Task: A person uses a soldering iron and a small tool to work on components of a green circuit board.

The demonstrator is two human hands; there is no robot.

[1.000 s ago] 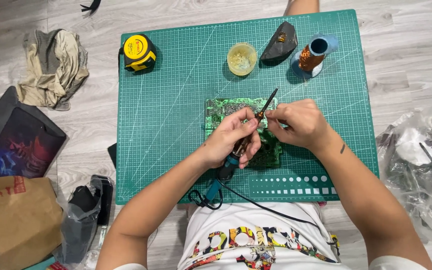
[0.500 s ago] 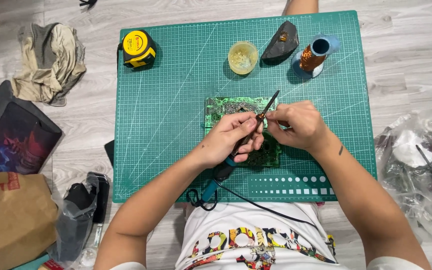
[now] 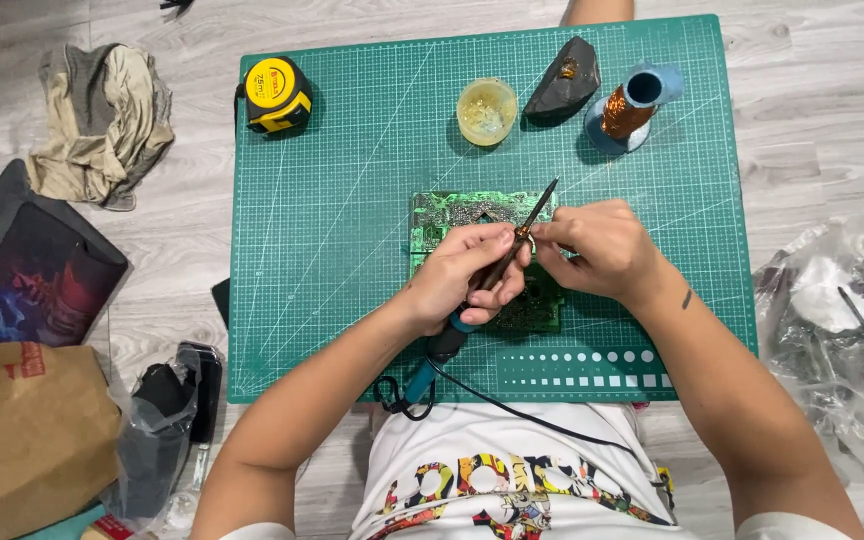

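Left hand (image 3: pixel 462 275) clamped on soldering iron (image 3: pixel 492 270), tip angled up over circuit board (image 3: pixel 472 215) at mat (image 3: pixel 332 250) centre. Right hand (image 3: pixel 597 250) pinched shut at iron shaft; pinched item too small to tell. Posture unchanged from a second ago: work holds at same spot.

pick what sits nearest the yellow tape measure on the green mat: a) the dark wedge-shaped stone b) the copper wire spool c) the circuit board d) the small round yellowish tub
d: the small round yellowish tub sits in the same top row of the green mat as the yellow tape measure, closer than the circuit board, dark wedge-shaped stone or copper wire spool.
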